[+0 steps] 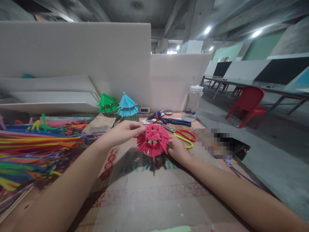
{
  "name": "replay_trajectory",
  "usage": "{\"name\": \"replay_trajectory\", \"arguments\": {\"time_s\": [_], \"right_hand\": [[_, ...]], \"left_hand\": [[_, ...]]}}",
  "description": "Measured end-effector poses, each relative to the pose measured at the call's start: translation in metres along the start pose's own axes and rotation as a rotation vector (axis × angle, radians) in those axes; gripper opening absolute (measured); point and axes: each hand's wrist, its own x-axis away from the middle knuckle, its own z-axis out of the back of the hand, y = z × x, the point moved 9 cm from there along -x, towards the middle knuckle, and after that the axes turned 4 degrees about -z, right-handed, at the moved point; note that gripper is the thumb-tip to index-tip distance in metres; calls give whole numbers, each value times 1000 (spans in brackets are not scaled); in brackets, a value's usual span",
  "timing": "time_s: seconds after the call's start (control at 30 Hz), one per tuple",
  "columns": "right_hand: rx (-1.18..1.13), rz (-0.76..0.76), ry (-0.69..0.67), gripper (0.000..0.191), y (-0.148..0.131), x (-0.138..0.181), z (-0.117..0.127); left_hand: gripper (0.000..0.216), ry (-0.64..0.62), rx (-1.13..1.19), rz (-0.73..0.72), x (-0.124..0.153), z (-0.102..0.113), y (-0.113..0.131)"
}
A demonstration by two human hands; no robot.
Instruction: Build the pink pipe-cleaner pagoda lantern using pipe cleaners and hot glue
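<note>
Between my hands, above the cardboard-covered table, is a round pink craft piece (154, 141) made of pipe-cleaner strips, with short spokes fanning out around its rim. My left hand (129, 130) pinches its upper left edge between thumb and fingers. At its right side, my right hand (178, 149) is closed on the edge, with most of its fingers hidden. Behind stand a green pagoda-like model (107, 104) and a light blue one (127, 105), each with tiered roofs. Scissors (184, 137) with one orange and one yellow handle lie just beyond my right hand.
Bundles of coloured pipe cleaners (43, 145) cover the left side. A glue gun (158, 116), dark blue pliers-like tool (178, 121) and clear bottle (193, 103) stand or lie at the back, before a white partition (178, 80). A red chair (248, 104) is off to the right.
</note>
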Motion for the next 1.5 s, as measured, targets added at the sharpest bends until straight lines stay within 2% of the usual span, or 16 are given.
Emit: {"name": "replay_trajectory", "arguments": {"time_s": [0.2,0.3,0.4,0.47,0.6,0.9,1.03,1.1,1.17,1.27,1.33,1.5], "right_hand": [[3,18,6,25,-1,-1,2],[8,23,16,28,0,-1,1],[12,37,25,31,-2,0,1],[14,52,29,31,-4,0,2],[22,74,37,29,-7,0,3],[39,45,48,19,-5,1,5],[14,6,23,21,-3,1,1],[-1,-21,3,21,-2,1,-2],[-14,-44,-28,20,-1,0,-5],[-25,-78,-85,18,1,-1,-11],[-28,-109,-107,17,5,-2,-12],[-21,-211,-85,17,22,-3,-11]], "left_hand": [[34,15,-68,33,5,-3,10],[29,172,-184,-7,8,8,22],[18,279,-386,-181,13,12,47],[17,276,-529,-276,14,6,58],[15,273,-704,-311,15,-2,64],[21,261,-743,-309,16,-5,67],[29,271,-578,-211,14,9,53],[44,216,-440,-142,11,13,36],[75,68,-284,-77,7,8,15],[95,-150,-111,-28,3,-4,-14],[97,-211,-63,6,1,-7,-33],[108,-218,-120,143,-1,-2,-75]]}}
